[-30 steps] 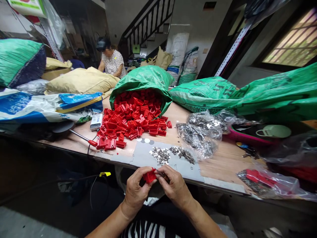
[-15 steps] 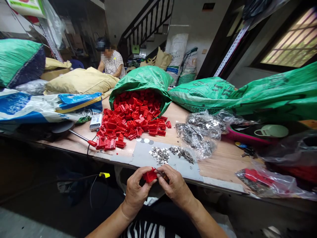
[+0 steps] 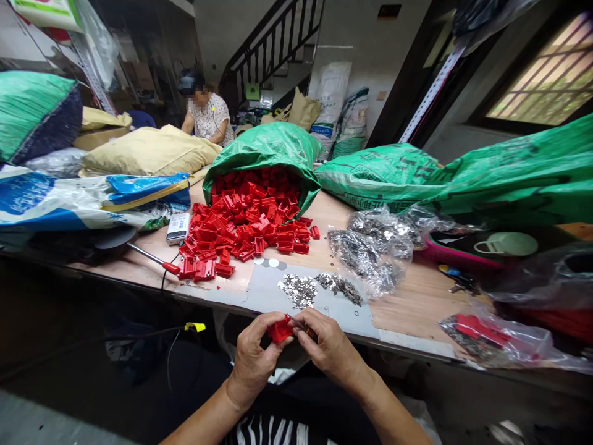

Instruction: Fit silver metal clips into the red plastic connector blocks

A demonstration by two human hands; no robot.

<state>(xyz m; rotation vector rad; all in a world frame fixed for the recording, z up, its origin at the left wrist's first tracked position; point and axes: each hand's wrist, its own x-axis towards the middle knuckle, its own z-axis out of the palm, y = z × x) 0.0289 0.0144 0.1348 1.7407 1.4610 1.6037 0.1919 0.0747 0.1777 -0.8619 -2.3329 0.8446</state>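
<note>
Pinched in my left hand [image 3: 256, 347] is a red plastic part [image 3: 280, 330], held just off the table's front edge. My right hand [image 3: 320, 339] grips a thin tool with a brown handle [image 3: 309, 332], perhaps a screwdriver; its slim metal end meets the red part. The fingers hide much of both. Beyond my hands, a heap of shiny small metal pieces [image 3: 299, 290] and a darker heap of metal pieces [image 3: 340, 288] lie on a grey sheet [image 3: 264, 293]. A large pile of similar red parts [image 3: 241, 225] spills from a green sack [image 3: 278, 141].
Clear plastic bags of metal pieces [image 3: 365, 253] lie right of the sheet. A pink-edged tray [image 3: 463, 256] carries a pale lid. A red-handled rod [image 3: 155, 256] juts over the front edge at left. Across the table sits another person [image 3: 213, 117].
Both hands stay almost in place, the red part and the tool still touching. The view has shifted very slightly.
</note>
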